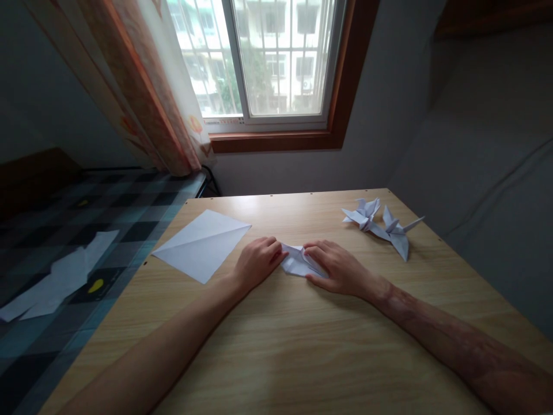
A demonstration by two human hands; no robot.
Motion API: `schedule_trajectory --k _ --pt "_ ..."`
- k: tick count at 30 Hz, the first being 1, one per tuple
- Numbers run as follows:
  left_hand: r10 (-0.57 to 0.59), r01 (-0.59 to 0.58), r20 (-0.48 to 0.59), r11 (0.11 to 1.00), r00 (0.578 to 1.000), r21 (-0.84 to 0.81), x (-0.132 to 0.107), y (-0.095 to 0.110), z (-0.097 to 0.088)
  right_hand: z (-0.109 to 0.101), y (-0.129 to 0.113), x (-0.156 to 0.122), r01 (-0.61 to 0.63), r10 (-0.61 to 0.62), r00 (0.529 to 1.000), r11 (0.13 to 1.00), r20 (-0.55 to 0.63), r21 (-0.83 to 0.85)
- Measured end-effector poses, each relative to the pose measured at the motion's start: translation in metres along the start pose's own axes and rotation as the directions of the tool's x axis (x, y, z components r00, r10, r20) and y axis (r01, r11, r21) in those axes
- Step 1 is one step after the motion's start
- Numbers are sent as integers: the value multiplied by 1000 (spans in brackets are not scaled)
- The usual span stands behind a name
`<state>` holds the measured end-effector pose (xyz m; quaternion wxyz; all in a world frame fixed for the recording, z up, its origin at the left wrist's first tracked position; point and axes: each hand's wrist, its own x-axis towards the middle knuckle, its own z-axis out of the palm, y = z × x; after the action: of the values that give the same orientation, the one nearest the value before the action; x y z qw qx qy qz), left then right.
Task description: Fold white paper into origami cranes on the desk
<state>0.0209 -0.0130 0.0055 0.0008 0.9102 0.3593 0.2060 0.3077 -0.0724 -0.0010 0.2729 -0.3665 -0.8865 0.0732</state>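
Note:
A partly folded white sheet of paper lies on the wooden table between my two hands. My left hand pinches its left corner, thumb and fingers closed on the edge. On the other side, my right hand grips the paper's right part, with fingertips on top and the thumb along the near edge. Part of the right end is hidden under that hand. Left of my left hand rests a flat square of white paper with a diagonal crease. Folded paper cranes sit beyond my right hand.
The light wooden table reaches to the wall below a barred window. A bed with a checked cover stands at the left, with white paper pieces on it. A curtain hangs above the bed.

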Motion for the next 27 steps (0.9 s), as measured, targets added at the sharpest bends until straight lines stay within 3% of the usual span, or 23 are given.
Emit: schedule_trajectory --k 11,17,22,27 --pt "152 -161 -65 973 986 -164 3 -8 6 1 1 0 -16 22 999 993 -48 113" --pt "146 -153 -50 964 988 -217 4 -10 8 3 6 -3 -71 85 994 981 -73 182" --pt "258 -257 -36 921 965 -293 6 -8 5 2 6 -3 -83 99 992 979 -75 186" --pt "295 -298 -62 893 953 -338 6 -6 3 3 10 -2 -60 87 988 979 -131 193"
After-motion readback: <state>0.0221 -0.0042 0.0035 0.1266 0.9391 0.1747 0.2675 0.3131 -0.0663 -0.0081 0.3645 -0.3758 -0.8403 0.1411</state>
